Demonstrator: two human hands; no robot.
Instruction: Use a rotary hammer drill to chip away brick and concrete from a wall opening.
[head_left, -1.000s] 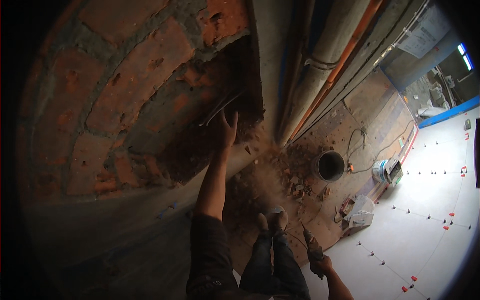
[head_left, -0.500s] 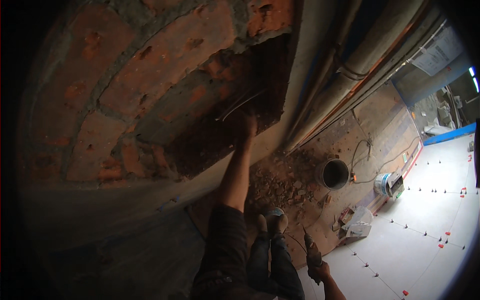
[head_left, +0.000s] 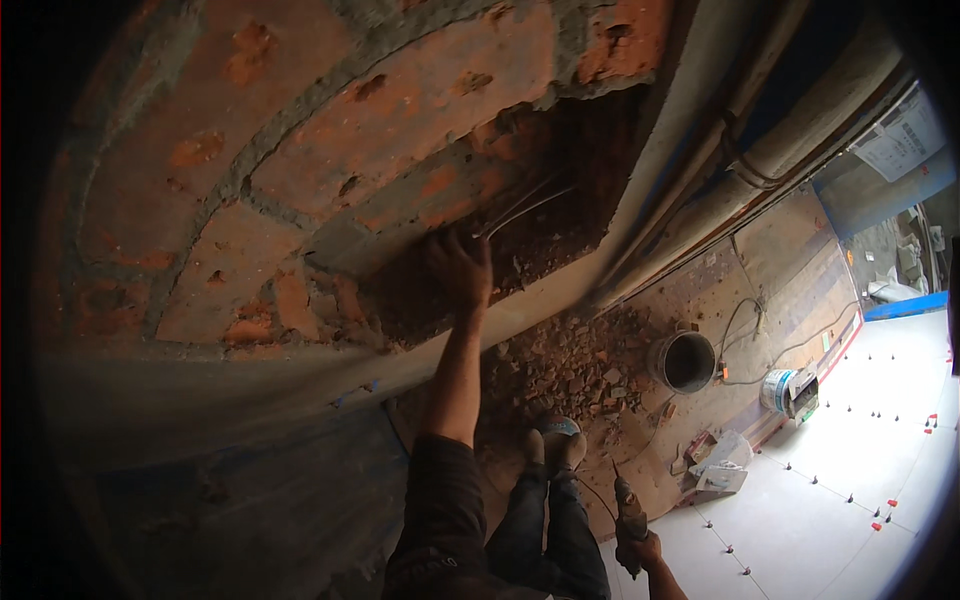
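My left hand (head_left: 458, 270) reaches into a ragged opening in a red brick wall (head_left: 400, 140). It rests low in the hollow, over dark rubble, with its fingers spread and partly in shadow. Just right of the fingertips, thin pale wires (head_left: 530, 210) stick out of the hollow. Whether a finger touches them is hard to see. Down at my side, my right hand (head_left: 640, 552) grips a power drill (head_left: 629, 510) by its handle, the long bit pointing up and away from me.
Broken brick rubble (head_left: 570, 370) covers the floor by my shoes. A bucket (head_left: 687, 362) stands right of it, and a white tub (head_left: 790, 393) farther right. Pipes (head_left: 800, 120) run beside the wall. White floor tiles (head_left: 800, 520) with spacer clips lie to the right.
My left hand has moved left along the hollow, away from the wires, and shows more clearly. The view has shifted a little. My right hand still holds the drill low.
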